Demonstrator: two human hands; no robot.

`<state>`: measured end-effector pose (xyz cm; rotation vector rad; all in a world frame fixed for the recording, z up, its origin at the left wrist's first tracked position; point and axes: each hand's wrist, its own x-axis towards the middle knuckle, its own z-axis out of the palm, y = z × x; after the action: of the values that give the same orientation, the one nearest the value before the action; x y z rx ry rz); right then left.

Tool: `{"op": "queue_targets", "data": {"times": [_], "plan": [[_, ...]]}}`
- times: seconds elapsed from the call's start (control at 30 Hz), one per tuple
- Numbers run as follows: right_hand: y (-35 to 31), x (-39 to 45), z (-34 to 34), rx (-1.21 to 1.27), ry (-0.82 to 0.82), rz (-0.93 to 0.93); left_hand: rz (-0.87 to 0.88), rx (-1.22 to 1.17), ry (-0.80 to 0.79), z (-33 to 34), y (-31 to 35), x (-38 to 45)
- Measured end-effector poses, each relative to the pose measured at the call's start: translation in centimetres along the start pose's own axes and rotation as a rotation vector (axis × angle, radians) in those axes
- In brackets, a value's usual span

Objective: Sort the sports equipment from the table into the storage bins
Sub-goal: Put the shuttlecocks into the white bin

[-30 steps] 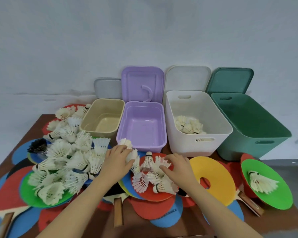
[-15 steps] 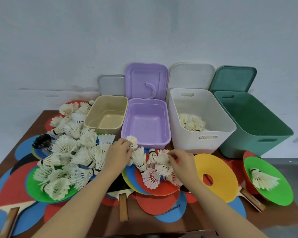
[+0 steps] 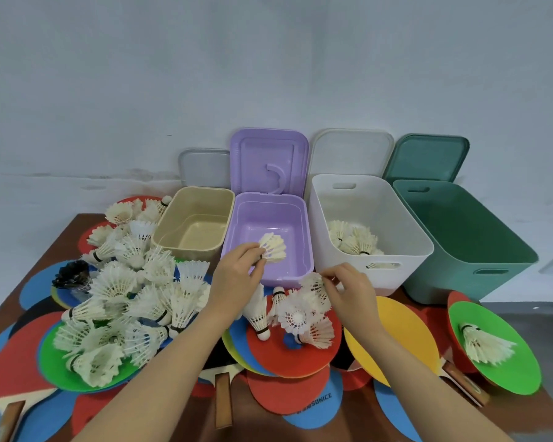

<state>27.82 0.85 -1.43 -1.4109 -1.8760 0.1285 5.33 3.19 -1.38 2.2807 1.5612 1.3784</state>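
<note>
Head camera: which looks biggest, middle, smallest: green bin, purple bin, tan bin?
1. green bin, biggest.
2. purple bin and tan bin look nearly alike; purple seems slightly larger, but the left hand hides part, so unsure.

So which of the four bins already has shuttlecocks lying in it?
The white bin, second from the right; a cluster of shuttlecocks lies inside, unlike the beige, purple and green ones.
</note>
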Motion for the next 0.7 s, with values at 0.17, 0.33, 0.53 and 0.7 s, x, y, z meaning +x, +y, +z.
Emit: {"op": "queue_targets", "data": {"times": [0.17,0.33,0.53,0.7], "plan": [[1.2,1.0,-1.7,0.046,0.115,0.034,0.0,-0.113,-0.002,1.9,2.2,1.4],[3.2,3.7,-4.7,0.1,0.223,0.101,0.067,-0.152,0.028,4.6,4.7,4.8],[6.7,8.5,-8.9,0.082,0.325,0.143,0.086,-0.172,0.039,9.2,8.3,10.5],[11.1,12.1,-9.8,0.008,0.249,0.233,0.077,-0.119,-0.035,12.8,9.8,14.4]]}}
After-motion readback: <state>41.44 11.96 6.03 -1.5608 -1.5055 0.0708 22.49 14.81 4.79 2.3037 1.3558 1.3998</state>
